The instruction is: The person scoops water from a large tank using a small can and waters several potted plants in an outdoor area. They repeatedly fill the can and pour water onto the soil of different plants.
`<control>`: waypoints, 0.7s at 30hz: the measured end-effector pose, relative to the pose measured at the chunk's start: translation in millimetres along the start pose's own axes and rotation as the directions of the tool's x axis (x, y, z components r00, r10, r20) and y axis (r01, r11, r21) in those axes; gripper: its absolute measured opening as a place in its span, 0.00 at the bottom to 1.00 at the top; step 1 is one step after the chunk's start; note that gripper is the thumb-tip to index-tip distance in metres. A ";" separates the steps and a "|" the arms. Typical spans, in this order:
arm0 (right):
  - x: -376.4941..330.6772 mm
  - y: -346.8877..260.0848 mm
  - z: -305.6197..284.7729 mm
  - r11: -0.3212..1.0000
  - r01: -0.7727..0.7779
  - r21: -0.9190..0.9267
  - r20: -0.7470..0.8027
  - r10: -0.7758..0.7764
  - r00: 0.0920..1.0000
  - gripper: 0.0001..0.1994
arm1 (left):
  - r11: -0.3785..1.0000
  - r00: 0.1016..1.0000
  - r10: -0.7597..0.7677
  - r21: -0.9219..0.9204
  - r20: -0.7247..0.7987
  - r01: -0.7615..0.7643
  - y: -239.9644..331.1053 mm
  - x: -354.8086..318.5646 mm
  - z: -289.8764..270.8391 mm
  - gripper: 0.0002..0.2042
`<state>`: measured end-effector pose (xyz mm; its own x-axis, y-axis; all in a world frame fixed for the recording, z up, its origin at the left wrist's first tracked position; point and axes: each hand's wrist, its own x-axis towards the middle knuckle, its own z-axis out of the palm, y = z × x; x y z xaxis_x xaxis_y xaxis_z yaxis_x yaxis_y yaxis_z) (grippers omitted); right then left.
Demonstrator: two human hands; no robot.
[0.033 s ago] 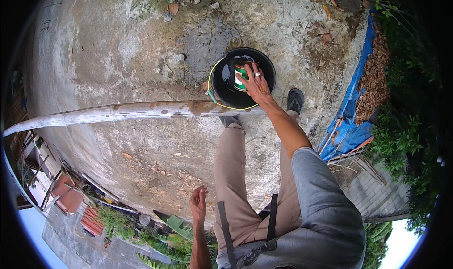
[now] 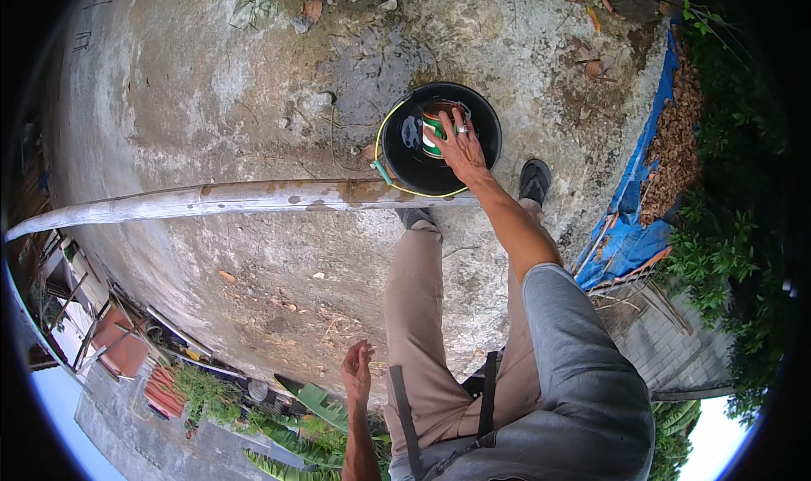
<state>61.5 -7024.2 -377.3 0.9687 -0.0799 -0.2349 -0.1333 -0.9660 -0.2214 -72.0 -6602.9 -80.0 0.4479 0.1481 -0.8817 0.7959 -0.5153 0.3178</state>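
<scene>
Down in the black bucket (image 2: 405,164) on the concrete roof (image 2: 211,84), the right hand (image 2: 460,147) lies fingers spread over a green-and-white can (image 2: 431,135), reaching from above since the bucket is deep. Just beside the bucket's near rim runs a long pale pole (image 2: 211,201). Well back from the bucket, the left hand (image 2: 356,369) hangs loosely curled, holding nothing

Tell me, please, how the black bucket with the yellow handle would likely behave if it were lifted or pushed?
The black bucket looks rigid, so it should keep its shape. It sits broad and upright on rough concrete, so it would probably scrape rather than tip. The right hand reaches inside at a green and white object, which may shift.
</scene>
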 end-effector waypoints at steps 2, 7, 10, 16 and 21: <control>19.4 -5.3 24.0 0.992 -0.056 -0.112 -0.007 0.055 0.998 0.31 | 0.995 0.994 -0.088 0.039 -0.062 0.090 -44.5 -1.6 -6.7 0.21; 4.6 -24.7 78.4 0.977 -0.213 0.033 0.100 0.208 0.973 0.34 | 0.969 0.980 -0.175 0.159 -0.092 0.188 -87.5 -8.3 -6.9 0.21; 10.5 -28.9 68.5 0.659 -0.474 0.584 0.241 0.417 0.876 0.44 | 0.982 0.988 -0.133 0.121 -0.083 0.143 -72.2 -3.8 0.7 0.22; -4.0 11.3 -29.2 -0.510 -0.574 0.640 0.667 -0.003 0.745 0.35 | 0.995 0.991 0.102 -0.022 0.085 -0.101 56.5 22.6 35.6 0.22; -38.0 -5.8 -164.7 -0.615 -0.390 0.685 0.470 -0.036 0.882 0.33 | 0.953 0.914 0.299 -0.044 0.273 -0.298 176.8 36.6 73.2 0.28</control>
<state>59.8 -7056.0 -211.2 0.7605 0.0795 -0.6445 -0.4392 0.7941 -0.4202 55.4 -6750.3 -81.6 0.5361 -0.2490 -0.8066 0.6430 -0.4986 0.5813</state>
